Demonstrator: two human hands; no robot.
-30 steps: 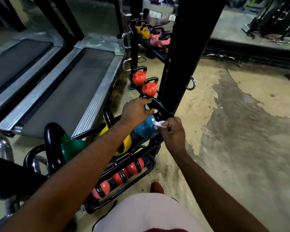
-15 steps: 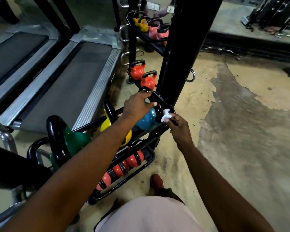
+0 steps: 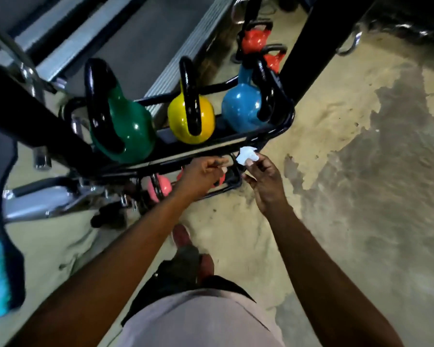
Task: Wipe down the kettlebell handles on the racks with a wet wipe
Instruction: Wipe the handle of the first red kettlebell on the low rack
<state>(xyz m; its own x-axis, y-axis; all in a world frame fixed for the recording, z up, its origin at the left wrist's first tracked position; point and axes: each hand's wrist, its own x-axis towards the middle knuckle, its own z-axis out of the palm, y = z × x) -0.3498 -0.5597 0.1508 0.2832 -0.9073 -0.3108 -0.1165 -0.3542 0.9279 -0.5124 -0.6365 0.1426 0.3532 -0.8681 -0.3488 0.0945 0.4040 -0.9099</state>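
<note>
1. Right, head view only: the crumpled white wet wipe (image 3: 247,155) is pinched between thumb and fingertips of the right hand (image 3: 263,180). It sits just off the front corner of the black tubular steel rack (image 3: 261,137), on no handle.
2. The left hand (image 3: 203,171) has its fingers bunched and curled at the front rail; can't tell if they grip anything.
3. Top tier: green kettlebell (image 3: 129,128), yellow kettlebell (image 3: 206,118), blue kettlebell (image 3: 241,106), all upright with glossy black loop handles. Small pink kettlebells (image 3: 158,187) sit on the lower tier.
4. Step, I'd judge: between handles, probably heading for the lower tier.
5. Next: wrap the wipe round a handle and rub the whole loop. Access under the rail is tight.
</note>
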